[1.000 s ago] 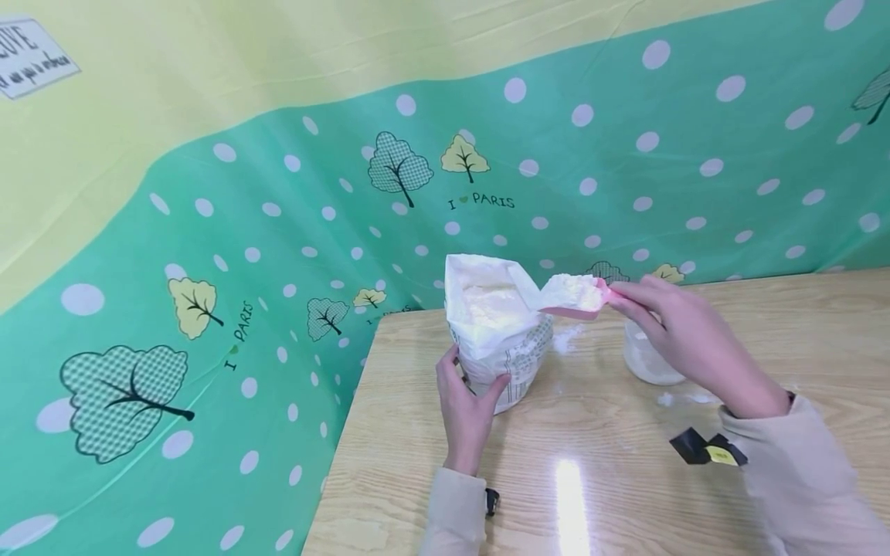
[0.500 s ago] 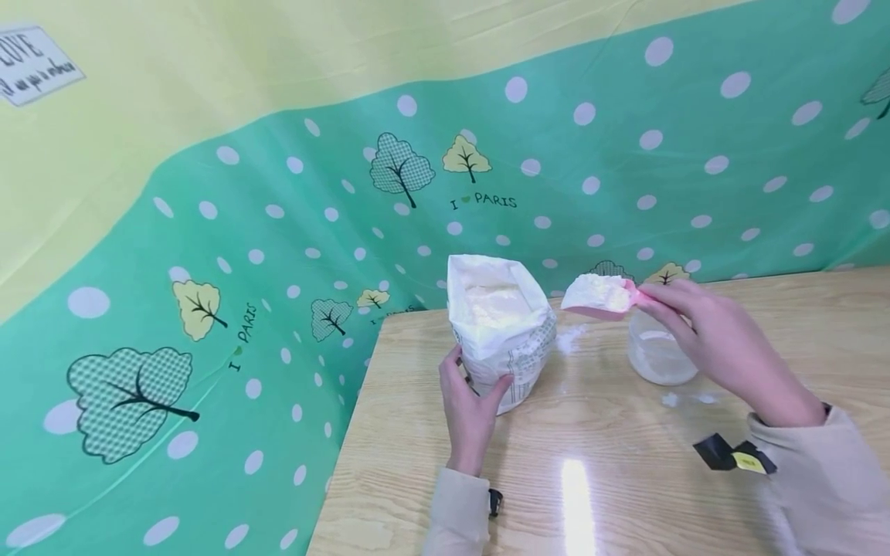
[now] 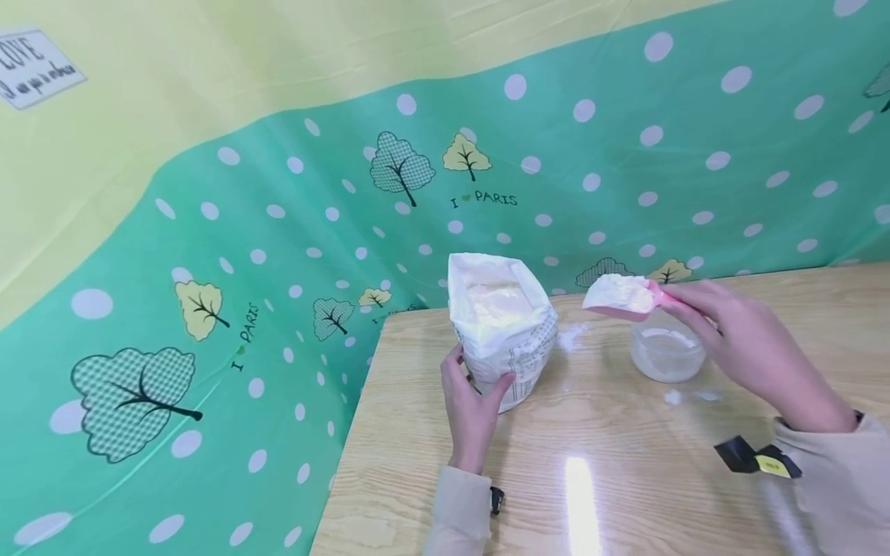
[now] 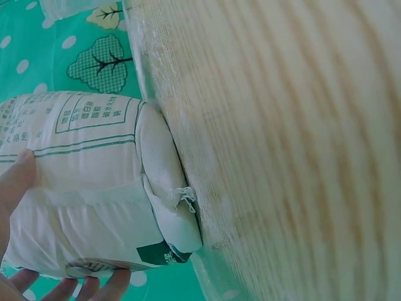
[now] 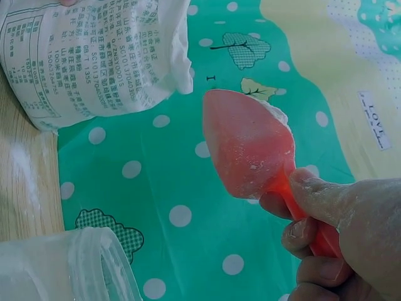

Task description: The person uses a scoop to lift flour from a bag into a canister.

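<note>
A white printed bag (image 3: 504,332) of white powder stands with its top spread wide at the table's far left. My left hand (image 3: 473,405) grips its lower side, thumb and fingers on opposite faces in the left wrist view. My right hand (image 3: 744,340) holds a pink scoop (image 5: 250,147) by its handle, fingers curled round it. White powder (image 3: 621,292) heaps over the scoop, which hangs level above the left rim of a clear round tub (image 3: 667,359). The tub's far edge is partly covered by scoop and hand.
White powder is spilt on the table (image 3: 389,432) beside the bag and in front of the tub. A green and yellow patterned cloth (image 3: 292,193) hangs along the left and back edges. A black and yellow tag (image 3: 758,457) dangles at the right sleeve.
My right hand has carried the loaded scoop rightward from beside the bag's mouth to over the tub. The left hand keeps its grip on the bag.
</note>
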Motion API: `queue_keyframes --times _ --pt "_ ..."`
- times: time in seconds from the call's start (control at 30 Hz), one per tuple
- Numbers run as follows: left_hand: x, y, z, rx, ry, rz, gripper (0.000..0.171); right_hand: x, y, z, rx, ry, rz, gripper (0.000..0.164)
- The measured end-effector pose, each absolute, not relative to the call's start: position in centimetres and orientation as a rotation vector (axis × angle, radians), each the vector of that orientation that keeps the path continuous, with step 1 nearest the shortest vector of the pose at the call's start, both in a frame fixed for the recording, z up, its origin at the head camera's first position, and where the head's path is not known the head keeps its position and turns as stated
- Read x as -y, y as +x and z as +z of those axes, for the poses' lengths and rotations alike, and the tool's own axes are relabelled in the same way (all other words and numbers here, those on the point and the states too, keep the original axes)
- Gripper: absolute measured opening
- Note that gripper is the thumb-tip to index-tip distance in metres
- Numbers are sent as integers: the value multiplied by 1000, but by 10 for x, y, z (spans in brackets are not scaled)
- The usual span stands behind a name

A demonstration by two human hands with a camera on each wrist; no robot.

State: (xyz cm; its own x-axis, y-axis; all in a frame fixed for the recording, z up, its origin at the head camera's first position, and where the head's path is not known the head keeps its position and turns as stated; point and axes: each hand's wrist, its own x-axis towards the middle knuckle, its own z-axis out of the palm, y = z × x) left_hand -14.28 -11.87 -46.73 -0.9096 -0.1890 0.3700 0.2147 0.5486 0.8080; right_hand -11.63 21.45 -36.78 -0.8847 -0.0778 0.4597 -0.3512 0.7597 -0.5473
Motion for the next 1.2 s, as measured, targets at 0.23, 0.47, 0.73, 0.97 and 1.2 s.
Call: queue_keyframes --times 0.23,0.47,0.73,0.97,1.2 --pt "117 -145 -464 2373 -29 -1336 88 -221 -114 -369 2539 294 885 31" --pt "117 -145 -464 2365 -47 -1335 88 -233 -113 -376 2615 229 857 37" --pt "118 -144 -466 2370 -36 -1330 88 -241 -114 -386 2651 192 861 40" --pt "121 -144 -467 2371 -15 -1336 88 -251 -115 -393 2656 175 872 42" --pt "119 -143 -467 2366 -26 -1349 88 -263 -113 -398 2686 156 787 40"
